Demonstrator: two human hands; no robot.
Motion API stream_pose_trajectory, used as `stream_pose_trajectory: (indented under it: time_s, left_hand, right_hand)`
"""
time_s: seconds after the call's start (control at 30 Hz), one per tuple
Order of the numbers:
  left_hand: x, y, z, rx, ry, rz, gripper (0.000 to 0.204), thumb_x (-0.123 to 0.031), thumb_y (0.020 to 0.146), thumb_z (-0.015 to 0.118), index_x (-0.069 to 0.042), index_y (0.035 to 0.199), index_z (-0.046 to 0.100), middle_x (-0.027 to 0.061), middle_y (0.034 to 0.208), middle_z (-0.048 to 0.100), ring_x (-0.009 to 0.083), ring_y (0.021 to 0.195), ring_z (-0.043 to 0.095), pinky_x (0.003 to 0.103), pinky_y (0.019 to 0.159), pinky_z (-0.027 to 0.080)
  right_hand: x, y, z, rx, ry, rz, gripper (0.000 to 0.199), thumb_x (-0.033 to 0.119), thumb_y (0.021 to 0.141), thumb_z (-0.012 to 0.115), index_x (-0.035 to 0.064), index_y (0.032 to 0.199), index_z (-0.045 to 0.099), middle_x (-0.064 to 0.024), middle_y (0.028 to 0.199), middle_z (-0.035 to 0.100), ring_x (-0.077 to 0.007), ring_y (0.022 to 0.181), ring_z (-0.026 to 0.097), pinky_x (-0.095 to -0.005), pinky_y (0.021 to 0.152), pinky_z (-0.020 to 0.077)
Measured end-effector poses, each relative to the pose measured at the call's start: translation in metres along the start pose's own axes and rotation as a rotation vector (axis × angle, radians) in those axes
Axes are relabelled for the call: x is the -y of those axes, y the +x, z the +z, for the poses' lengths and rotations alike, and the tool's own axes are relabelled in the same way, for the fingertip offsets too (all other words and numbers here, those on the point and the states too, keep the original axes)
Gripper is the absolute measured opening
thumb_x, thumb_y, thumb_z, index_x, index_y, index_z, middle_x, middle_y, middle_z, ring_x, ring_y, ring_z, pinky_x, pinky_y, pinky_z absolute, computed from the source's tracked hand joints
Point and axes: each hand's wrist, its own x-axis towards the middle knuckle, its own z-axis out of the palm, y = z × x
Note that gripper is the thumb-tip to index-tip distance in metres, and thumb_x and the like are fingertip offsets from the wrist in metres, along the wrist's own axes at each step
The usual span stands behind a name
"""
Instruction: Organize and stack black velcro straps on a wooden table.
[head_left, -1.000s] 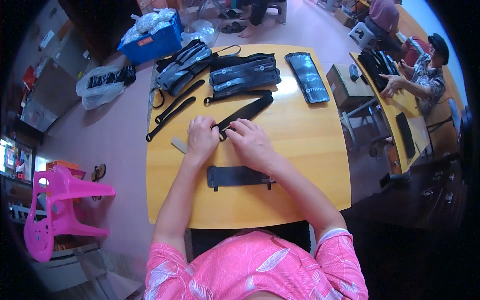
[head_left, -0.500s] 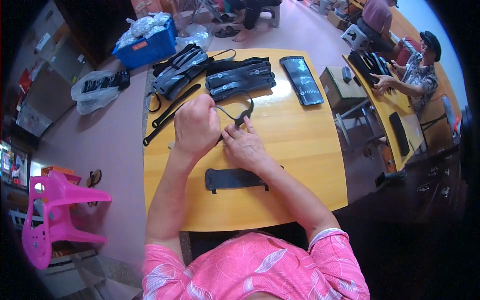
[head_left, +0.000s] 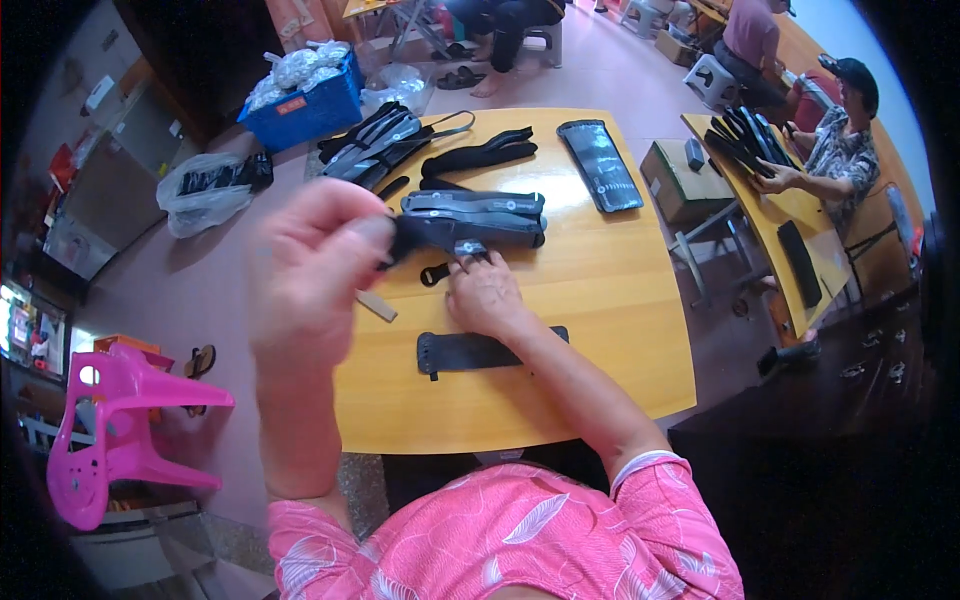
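My left hand (head_left: pixel 325 265) is raised at the left of the table, blurred, with its thumb and fingers pinched on a black strap (head_left: pixel 408 240). The strap runs right to a bundle of grey-and-black padded bands (head_left: pixel 480 210) lying across the table. My right hand (head_left: pixel 485 295) rests on the table at the bundle's near edge. Its fingertips press against the bundle and the strap, partly hidden there. Just left of these fingers lies a black loop end (head_left: pixel 434 274). A flat dark pad (head_left: pixel 480 352) with small tabs lies nearer me, partly under my right forearm.
Behind the bundle lie black bands (head_left: pixel 480 155) and another strapped bundle (head_left: pixel 375 140). A dark pad (head_left: pixel 602 165) is at the far right, a small flat wooden-coloured piece (head_left: pixel 377 305) at the left. A pink stool (head_left: pixel 125 410) and blue crate (head_left: pixel 305 105) stand on the floor. A co-worker (head_left: pixel 840 140) sits right.
The padded bundle has come nearer, leaving black bands behind it. My left hand has risen and moved left, now pulling the strap. My right hand stays near the same spot.
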Motion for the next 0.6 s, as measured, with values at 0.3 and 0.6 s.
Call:
stream_pose_trajectory:
  time_s: [0.3,0.6]
  left_hand:
    - [0.059,-0.020,-0.030,-0.142,0.013,0.002,0.005,-0.003,0.089,0.062,0.001,0.092,0.063,0.0018,0.078,0.061,0.0071,0.070,0.056,0.021,0.063,0.044]
    - [0.070,-0.042,-0.042,-0.270,-0.254,-0.051,0.006,0.000,0.088,0.061,0.001,0.093,0.064,0.0031,0.080,0.062,0.0091,0.071,0.058,0.022,0.064,0.046]
  right_hand:
    - [-0.040,-0.007,-0.013,-0.062,0.561,-0.144,0.030,0.023,0.087,0.055,0.0030,0.101,0.073,-0.0171,0.101,0.070,-0.0367,0.095,0.067,-0.0433,0.092,0.0487]
    - [-0.052,-0.015,-0.106,-0.081,0.594,0.228,0.020,0.010,0.088,0.058,-0.0012,0.100,0.070,-0.0083,0.080,0.071,-0.0151,0.075,0.068,-0.0292,0.073,0.0544]
